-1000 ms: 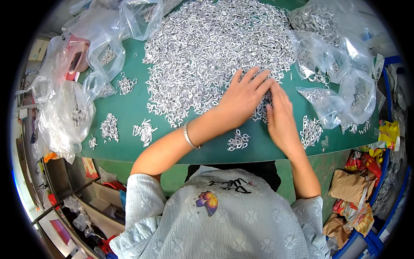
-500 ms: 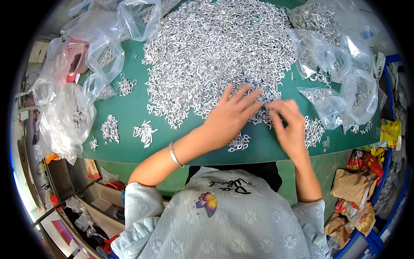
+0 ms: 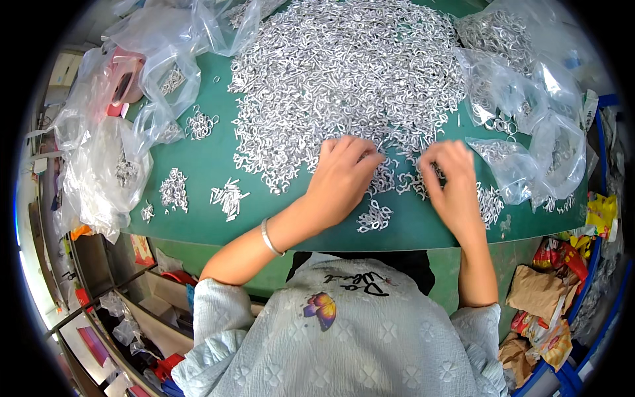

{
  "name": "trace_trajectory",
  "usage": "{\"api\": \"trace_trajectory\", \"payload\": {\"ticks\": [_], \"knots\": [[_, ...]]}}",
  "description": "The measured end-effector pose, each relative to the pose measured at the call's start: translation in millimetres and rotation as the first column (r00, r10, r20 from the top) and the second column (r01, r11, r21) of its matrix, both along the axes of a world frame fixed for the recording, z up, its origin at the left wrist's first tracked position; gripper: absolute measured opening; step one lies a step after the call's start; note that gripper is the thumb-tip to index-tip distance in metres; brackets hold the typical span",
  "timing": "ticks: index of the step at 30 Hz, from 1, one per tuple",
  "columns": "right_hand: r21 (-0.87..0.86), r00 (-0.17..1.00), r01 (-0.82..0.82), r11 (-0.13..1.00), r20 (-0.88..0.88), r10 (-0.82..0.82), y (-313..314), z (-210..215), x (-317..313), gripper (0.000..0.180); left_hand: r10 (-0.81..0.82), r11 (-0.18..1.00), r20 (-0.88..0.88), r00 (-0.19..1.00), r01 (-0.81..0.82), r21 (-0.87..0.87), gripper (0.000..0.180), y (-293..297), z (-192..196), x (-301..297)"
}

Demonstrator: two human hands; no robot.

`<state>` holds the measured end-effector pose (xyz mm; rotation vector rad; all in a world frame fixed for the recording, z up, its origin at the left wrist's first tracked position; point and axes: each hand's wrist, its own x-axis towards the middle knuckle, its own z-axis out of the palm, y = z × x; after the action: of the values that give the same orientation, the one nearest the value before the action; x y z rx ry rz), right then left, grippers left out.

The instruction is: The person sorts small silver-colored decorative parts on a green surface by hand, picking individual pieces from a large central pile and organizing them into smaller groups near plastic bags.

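Silver metal pieces lie in a great heap [image 3: 344, 73] across the far middle of your green table [image 3: 198, 165], and both your hands work at its near edge. Your left hand [image 3: 340, 175] lies palm down with fingers spread and slightly curled, its fingertips touching the loose pieces at the fringe of the heap; it grips nothing that can be seen. A thin bracelet [image 3: 270, 237] circles that wrist. Your right hand [image 3: 453, 178] rests just to the right, fingers bent down onto the scattered pieces (whether it pinches any between its fingertips cannot be told from here). A small cluster [image 3: 374, 217] of the same pieces sits near you, between the two hands and close to the table's near edge.

To the left, little sorted bunches [image 3: 228, 197] lie apart on the bare green, near crumpled clear plastic bags [image 3: 99, 165]. More clear bags [image 3: 529, 132], some holding metal pieces, crowd the right side. Coloured wrappers [image 3: 555, 264] sit in a bin below the table on the right.
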<state>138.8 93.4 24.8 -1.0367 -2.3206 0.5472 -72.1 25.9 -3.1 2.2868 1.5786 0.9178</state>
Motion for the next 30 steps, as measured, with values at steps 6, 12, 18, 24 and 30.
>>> {"api": "trace_trajectory", "payload": {"ticks": [6,12,18,24,30], "knots": [[-0.272,0.954,-0.192,0.943,0.172,0.244,-37,-4,1,0.009,0.109,0.994,-0.116,0.987,-0.108,0.013,0.013,34,-10,22],[-0.107,0.995,-0.036,0.994,0.09,0.046,-13,-2,11,0.007,0.101,0.995,0.022,0.995,-0.102,0.019,0.012,25,-3,18],[-0.06,0.999,0.037,0.998,0.01,-0.037,-11,-7,11,0.012,-0.139,0.951,0.069,0.988,0.153,-0.27,0.013,-34,2,15],[-0.082,0.998,-0.039,0.996,0.039,0.042,-24,1,14,0.019,-0.012,0.984,0.103,0.995,0.03,-0.176,0.028,-46,10,15],[-0.148,0.982,-0.174,0.974,0.053,0.183,-50,-9,12,0.023,-0.053,0.998,-0.153,0.987,0.049,-0.027,0.038,-26,-10,0]]}}
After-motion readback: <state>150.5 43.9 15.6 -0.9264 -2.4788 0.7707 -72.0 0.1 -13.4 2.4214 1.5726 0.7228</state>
